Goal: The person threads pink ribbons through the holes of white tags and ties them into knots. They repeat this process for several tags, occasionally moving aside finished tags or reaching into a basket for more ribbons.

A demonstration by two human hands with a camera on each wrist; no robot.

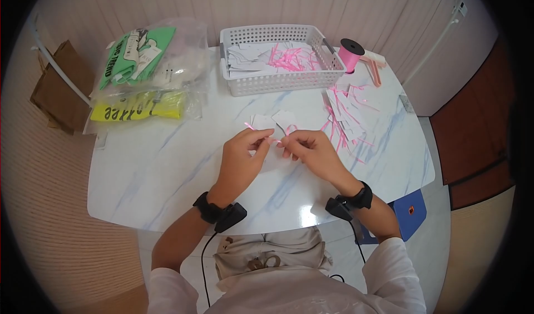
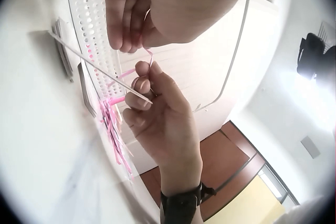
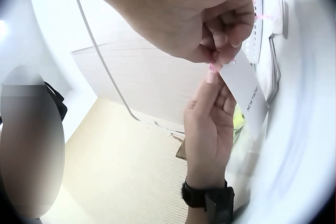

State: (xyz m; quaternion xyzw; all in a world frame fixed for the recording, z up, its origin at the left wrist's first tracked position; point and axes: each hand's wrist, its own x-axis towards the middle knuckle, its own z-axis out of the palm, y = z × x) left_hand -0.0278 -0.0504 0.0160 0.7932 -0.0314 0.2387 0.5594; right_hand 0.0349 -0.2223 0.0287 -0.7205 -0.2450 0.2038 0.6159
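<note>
Over the near middle of the table, my left hand [image 1: 242,153] and right hand [image 1: 316,151] meet with fingertips almost together. Both pinch a thin pink ribbon [image 2: 151,57], which runs between the fingers and loops up beside the right fingertips in the head view. From the ribbon a white hang tag [image 3: 242,90] printed "NEW TREND" hangs close below the fingertips; in the left wrist view it appears edge-on. The knot area is hidden by the fingers. Just beyond the hands lie two small stacks of white tags [image 1: 262,121].
A white perforated basket [image 1: 289,83] at the back holds tags and pink ribbons. Right of it stand a pink ribbon spool [image 1: 350,55] and a peach-handled tool [image 1: 375,72]. Ribboned tags [image 1: 347,114] lie at the right. Bagged green [image 1: 139,55] and yellow [image 1: 139,107] packages lie at the left.
</note>
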